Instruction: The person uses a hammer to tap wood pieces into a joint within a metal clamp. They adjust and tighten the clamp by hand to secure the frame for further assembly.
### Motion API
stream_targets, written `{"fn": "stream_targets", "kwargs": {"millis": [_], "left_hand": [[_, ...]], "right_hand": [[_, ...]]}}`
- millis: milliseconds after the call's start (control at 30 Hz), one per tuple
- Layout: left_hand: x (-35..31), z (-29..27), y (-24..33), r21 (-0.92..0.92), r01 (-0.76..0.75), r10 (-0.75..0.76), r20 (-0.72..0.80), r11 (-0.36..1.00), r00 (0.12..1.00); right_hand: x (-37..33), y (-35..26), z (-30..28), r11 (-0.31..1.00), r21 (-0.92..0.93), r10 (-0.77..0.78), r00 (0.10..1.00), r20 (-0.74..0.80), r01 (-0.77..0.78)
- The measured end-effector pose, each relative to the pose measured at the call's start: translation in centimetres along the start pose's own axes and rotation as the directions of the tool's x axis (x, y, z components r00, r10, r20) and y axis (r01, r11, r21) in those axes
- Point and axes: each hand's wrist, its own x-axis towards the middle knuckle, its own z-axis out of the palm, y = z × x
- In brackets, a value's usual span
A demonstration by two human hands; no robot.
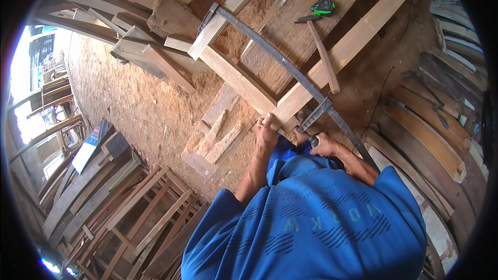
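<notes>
A pale wooden frame (238, 77) lies in front of me, one corner close to my body. Across it runs a long dark metal bar clamp (277, 52), its far jaw hooked at the frame's far left edge and its sliding jaw near the close corner. My left hand (265, 134) grips that corner, fingers curled over the wood. My right hand (327, 146) is closed round the clamp's screw handle (313, 140). The lower part of the screw is partly hidden by my hand and shirt.
A hammer (323, 57) rests across the frame's right rail, beside a green and black tape measure (323, 6) on a wide plank (306, 31). Short wood strips (224, 142) lie left of me. Stacked boards (425, 129) stand right, slatted frames (150, 218) lower left. Sawdust covers the floor.
</notes>
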Motion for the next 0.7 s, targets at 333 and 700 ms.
{"fn": "stream_targets", "kwargs": {"millis": [333,700], "left_hand": [[-0.5,-0.6,0.3,0.018,-0.022,0.021,0.029,1.0,0.999],[-0.3,0.3,1.8,0.27,-0.012,-0.008,0.075,0.963,0.997]], "right_hand": [[-4.0,-12.6,-6.6,0.916,-0.127,-0.399,0.832,-0.385,0.38],[7.6,-18.5,-16.2,0.903,-0.365,-0.169,0.592,-0.788,-0.227]]}}
